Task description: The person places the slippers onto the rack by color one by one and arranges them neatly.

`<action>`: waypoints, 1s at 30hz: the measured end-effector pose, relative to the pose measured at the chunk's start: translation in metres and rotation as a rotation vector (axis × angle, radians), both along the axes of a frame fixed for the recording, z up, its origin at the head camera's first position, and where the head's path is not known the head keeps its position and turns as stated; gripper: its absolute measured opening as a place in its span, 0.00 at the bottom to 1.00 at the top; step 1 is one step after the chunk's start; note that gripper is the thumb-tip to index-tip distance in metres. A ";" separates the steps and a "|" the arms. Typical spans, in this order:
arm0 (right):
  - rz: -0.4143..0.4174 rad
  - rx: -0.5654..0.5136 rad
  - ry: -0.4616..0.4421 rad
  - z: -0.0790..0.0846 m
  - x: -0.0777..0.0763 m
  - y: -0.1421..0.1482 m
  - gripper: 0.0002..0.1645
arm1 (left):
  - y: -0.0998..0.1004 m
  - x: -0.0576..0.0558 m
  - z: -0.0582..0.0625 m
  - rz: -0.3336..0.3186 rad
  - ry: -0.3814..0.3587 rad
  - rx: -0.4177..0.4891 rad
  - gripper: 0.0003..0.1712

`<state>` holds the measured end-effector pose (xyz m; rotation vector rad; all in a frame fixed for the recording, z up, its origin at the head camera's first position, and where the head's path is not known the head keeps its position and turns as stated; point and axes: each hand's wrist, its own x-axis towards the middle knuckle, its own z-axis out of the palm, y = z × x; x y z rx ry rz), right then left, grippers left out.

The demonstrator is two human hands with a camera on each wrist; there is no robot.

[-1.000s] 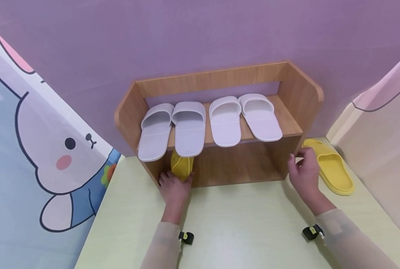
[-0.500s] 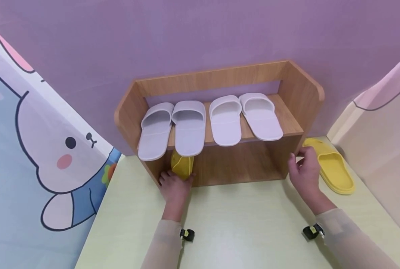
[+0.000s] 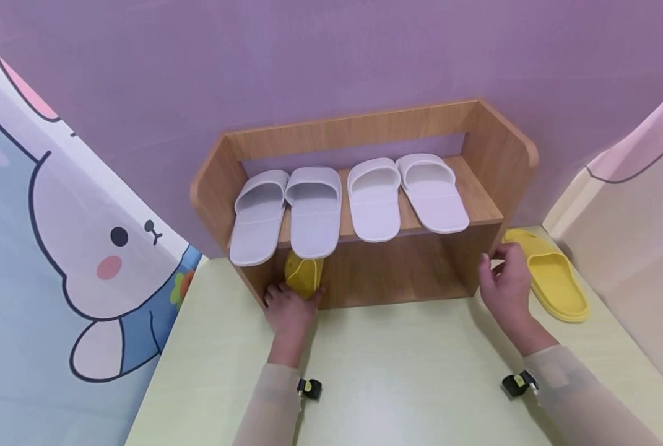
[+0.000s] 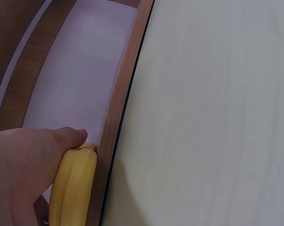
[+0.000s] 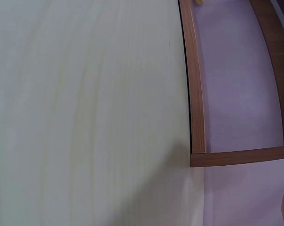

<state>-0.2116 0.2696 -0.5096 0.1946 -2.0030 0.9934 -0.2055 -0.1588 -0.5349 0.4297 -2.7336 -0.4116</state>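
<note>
On the lower level of the wooden shoe rack (image 3: 398, 266), at its left end, stands a yellow slipper (image 3: 304, 274). My left hand (image 3: 291, 314) grips its near end, fingers on the left and thumb on the right. The left wrist view shows the slipper's edge (image 4: 75, 186) beneath my thumb, beside the rack's front board. My right hand (image 3: 506, 285), fingers loosely curled, is at the outer front edge of the rack's right panel. A second yellow slipper (image 3: 556, 282) lies on the table just right of that hand.
Two pairs of pale slippers fill most of the upper shelf, including a grey-white one (image 3: 314, 217) and a whiter one (image 3: 374, 201). A purple wall (image 3: 337, 62) stands behind the rack. A rabbit-print cloth (image 3: 80, 248) borders the left of the pale table (image 3: 398, 365).
The yellow slipper in my left hand shows a very slight shift to the right. Both hands otherwise stay in nearly the same place.
</note>
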 end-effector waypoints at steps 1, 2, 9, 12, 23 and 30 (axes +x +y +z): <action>0.000 0.001 -0.001 0.000 0.000 0.000 0.14 | 0.000 0.000 0.000 -0.001 0.003 0.002 0.60; 0.000 0.001 -0.002 0.000 0.000 0.000 0.14 | 0.000 0.000 0.001 -0.002 0.003 0.007 0.60; -0.001 0.002 -0.005 -0.001 0.000 0.000 0.14 | 0.000 0.002 0.003 0.000 -0.014 0.030 0.60; -0.002 0.003 -0.003 -0.001 0.000 0.000 0.14 | 0.000 0.003 0.002 0.001 -0.018 0.033 0.61; 0.002 0.007 -0.022 -0.002 -0.002 0.002 0.14 | -0.008 0.012 0.003 -0.064 -0.008 0.078 0.55; -0.007 0.008 -0.016 0.000 0.000 0.000 0.14 | -0.029 0.034 0.019 -0.140 0.102 0.152 0.35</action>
